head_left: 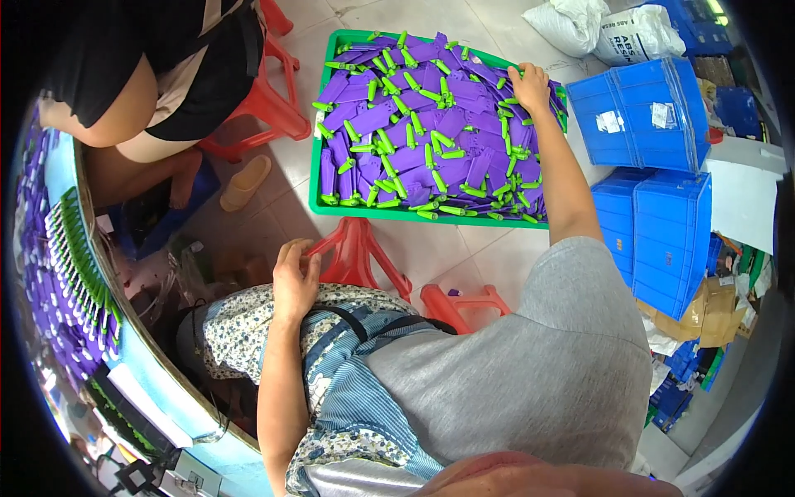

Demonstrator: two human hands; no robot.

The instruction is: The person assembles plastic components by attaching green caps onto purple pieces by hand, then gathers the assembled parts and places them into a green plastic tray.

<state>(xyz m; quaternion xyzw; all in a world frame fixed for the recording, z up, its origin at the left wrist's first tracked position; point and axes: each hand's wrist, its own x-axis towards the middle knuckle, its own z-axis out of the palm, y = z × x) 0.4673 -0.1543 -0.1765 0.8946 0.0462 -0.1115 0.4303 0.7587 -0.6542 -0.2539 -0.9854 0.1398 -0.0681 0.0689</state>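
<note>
A green crate (pixel 315 178) on the floor is heaped with flat purple plastic pieces (pixel 451 123) that have bright green handle-like ends. My right arm stretches out to the crate's far right side. There my right hand (pixel 531 88) is closed over the rim with bent fingers; their tips are partly hidden. My left hand (pixel 296 277) hovers above my lap, beside a red stool (pixel 354 253). Its fingers are loosely bent and apart, and nothing shows in them.
Blue bins (pixel 642 116) and white sacks (pixel 567 25) stand at the right. Another person sits on a red stool (pixel 277 112) at upper left, near a sandal (pixel 247 184). Along the left, a light blue table (pixel 153 356) carries more purple pieces with green parts.
</note>
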